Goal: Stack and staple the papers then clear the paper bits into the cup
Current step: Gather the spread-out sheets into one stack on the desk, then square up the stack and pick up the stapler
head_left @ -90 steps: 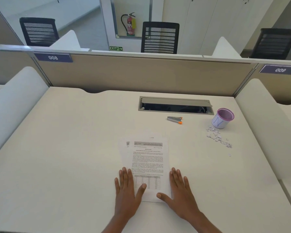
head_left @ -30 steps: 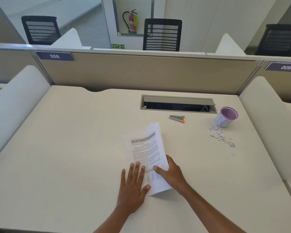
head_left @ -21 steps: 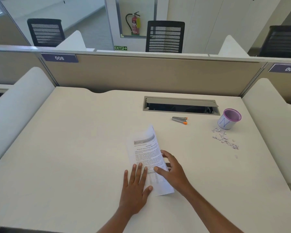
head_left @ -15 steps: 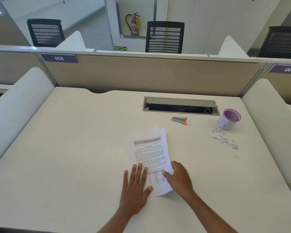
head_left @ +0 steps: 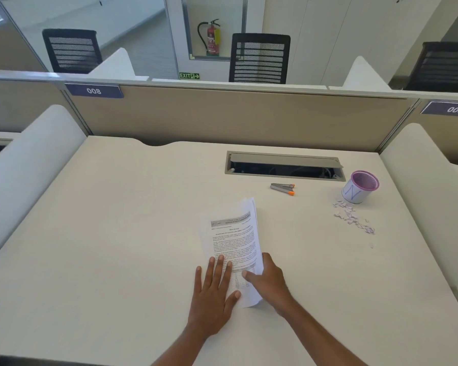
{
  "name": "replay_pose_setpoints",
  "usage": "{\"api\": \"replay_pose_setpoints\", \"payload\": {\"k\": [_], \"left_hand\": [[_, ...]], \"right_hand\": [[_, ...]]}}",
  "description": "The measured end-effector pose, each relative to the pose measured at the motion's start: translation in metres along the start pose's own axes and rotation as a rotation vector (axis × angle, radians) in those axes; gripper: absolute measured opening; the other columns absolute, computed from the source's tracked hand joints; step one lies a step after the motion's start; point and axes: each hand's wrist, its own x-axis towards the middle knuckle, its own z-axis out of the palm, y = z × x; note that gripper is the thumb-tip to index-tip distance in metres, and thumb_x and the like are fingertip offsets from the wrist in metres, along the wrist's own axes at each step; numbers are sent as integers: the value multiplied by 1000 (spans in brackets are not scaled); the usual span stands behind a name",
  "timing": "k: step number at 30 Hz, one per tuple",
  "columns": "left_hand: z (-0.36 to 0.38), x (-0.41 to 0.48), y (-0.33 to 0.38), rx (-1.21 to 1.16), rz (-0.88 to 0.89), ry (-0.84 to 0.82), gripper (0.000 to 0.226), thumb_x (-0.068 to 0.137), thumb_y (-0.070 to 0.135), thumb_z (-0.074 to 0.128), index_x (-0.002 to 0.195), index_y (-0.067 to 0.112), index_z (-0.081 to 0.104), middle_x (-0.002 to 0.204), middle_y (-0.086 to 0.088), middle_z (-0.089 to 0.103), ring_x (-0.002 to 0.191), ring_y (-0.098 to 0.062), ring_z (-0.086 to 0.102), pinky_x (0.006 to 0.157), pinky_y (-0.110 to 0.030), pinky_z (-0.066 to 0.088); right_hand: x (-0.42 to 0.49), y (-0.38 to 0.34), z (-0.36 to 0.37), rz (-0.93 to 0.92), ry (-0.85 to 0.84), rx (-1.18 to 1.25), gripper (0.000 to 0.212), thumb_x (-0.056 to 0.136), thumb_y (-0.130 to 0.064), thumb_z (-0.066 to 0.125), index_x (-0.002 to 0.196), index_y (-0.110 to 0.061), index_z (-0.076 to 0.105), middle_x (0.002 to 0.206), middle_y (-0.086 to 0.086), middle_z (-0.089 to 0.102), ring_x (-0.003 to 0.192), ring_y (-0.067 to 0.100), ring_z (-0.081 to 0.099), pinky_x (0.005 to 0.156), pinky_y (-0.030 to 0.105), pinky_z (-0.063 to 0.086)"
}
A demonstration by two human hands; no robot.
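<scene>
Lower centre of the frame: a stack of white printed papers (head_left: pixel 234 233) lies on the pale beige table (head_left: pixel 117 233). The left hand (head_left: pixel 213 291) presses it flat, grip apart — the right hand (head_left: pixel 269 282) has its grip clamped on the stack's raised right edge. At right, white paper bits (head_left: pixel 352 217) lie just beside a purple-rimmed white cup (head_left: pixel 358 187).

You face a wide cream desk (head_left: pixel 117 233) with a tan divider board (head_left: pixel 236 114) behind it, and past that stand black mesh chairs (head_left: pixel 259 58) and a red fire extinguisher (head_left: pixel 213 38).
</scene>
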Motion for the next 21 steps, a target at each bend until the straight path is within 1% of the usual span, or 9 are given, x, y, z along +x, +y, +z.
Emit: {"api": "replay_pose_setpoints", "payload": {"k": [2,5,7,9,11,14,18,19,21], "left_hand": [[0,0,0,-1,4,-1,78,112,61,32,174,19,13,184,-7,4,169,-32,9,130,-62,12],[0,0,-1,-1,5,6,78,112,62,29,174,19,13,184,-8,5,169,-33,10,129,-62,12],[0,1,-1,1,8,15,78,112,63,28,174,19,15,183,-8,7,169,-33,12,129,-62,12],[0,1,0,0,8,13,77,112,63,27,174,19,17,183,-8,10,168,-34,14,129,-62,14],[-1,2,1,-3,5,9,77,112,63,26,174,18,19,183,-8,12,168,-34,16,128,-62,15],[-2,2,1,12,4,14,77,111,63,25,173,18,20,183,-9,14,167,-35,17,128,-62,15],[-3,2,1,-5,3,-34,78,111,65,24,174,19,19,183,-9,14,167,-35,17,128,-61,13],[-3,2,0,-22,-4,-46,79,111,66,22,174,20,16,183,-8,11,168,-34,15,129,-60,11],[-3,3,-4,-122,-34,-47,79,110,69,19,175,25,6,184,-2,-5,170,-27,2,134,-53,1]], "right_hand": [[3,-7,-9,16,-57,107,45,89,-31,83,128,-28,59,120,-12,73,103,5,71,77,20,56],[16,-10,-32,21,-234,256,46,89,-33,86,130,-29,65,125,-7,79,108,16,78,89,36,64],[25,-12,-48,41,-361,346,45,91,-39,85,131,-29,68,126,-4,79,113,21,78,96,45,63],[35,-14,-60,73,-399,355,45,91,-44,84,131,-28,70,125,-2,80,115,25,78,101,50,61],[46,-15,-62,94,-358,267,42,90,-43,85,127,-28,72,121,-4,81,111,24,79,97,50,63],[62,-15,-55,98,-241,133,32,92,-22,83,123,-20,74,117,-3,82,104,21,80,97,49,64],[73,-17,-47,61,-156,69,33,87,-3,77,118,-17,76,113,-1,81,101,21,79,96,46,64],[72,-19,-46,57,-137,67,35,86,-2,76,118,-17,76,112,-1,81,101,21,78,95,45,65],[70,-21,-47,41,-115,76,38,86,-1,75,119,-19,76,111,-3,81,99,21,79,93,44,66]]}}
